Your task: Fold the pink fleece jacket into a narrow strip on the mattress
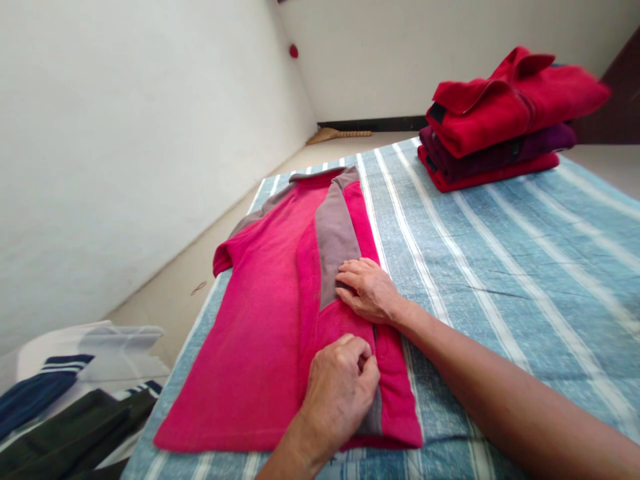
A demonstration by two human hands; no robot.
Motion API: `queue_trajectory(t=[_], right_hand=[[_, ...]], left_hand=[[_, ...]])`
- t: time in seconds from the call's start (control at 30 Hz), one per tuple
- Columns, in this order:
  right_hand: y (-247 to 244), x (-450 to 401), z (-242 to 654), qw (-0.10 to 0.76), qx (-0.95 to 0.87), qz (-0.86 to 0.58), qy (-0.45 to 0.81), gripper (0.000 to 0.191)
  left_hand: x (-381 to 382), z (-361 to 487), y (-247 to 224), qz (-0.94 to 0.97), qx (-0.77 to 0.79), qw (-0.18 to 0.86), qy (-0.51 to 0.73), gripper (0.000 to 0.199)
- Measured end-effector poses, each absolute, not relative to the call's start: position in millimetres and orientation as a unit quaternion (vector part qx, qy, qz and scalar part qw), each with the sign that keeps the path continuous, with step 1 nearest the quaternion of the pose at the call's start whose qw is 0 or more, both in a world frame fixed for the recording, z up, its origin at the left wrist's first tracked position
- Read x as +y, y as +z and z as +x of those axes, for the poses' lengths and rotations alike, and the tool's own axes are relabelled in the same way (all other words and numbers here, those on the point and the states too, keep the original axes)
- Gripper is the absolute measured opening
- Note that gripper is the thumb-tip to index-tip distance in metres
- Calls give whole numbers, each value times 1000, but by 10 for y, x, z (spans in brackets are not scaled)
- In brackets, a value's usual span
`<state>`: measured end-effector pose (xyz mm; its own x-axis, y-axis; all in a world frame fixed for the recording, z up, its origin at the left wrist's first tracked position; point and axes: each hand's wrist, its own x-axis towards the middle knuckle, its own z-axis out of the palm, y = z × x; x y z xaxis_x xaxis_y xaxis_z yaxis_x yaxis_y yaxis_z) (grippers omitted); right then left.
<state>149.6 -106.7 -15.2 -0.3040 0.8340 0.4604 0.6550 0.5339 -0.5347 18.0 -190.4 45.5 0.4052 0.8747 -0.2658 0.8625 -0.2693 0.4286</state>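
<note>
Looking down on a pink-and-grey top (265,320), laid flat on a blue striped cloth (435,240), directly beneath both hands. Stretches lengthwise away from the body, with collar (303,177) at the far end and hem (220,441) close by. Can place the left hand (344,387) nearer the hem, on the right part of the top, with fingers curled in; cannot tell about any cloth pinched inside. Can place the right hand (367,288) farther up along the same side, spread fairly flat, with fingertips resting on a grey panel (337,233).
</note>
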Motion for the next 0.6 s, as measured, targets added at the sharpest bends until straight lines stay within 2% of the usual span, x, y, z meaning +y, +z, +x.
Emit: queue_trajectory(t=[0.17, 0.6], right_hand=[[-147, -1073, 1496, 361, -796, -468, 126, 11], [-184, -1062, 1489, 370, -795, -467, 116, 9]], left_hand=[[-1914, 201, 430, 822, 530, 210, -1, 20], [-1892, 112, 446, 807, 522, 273, 37, 23]])
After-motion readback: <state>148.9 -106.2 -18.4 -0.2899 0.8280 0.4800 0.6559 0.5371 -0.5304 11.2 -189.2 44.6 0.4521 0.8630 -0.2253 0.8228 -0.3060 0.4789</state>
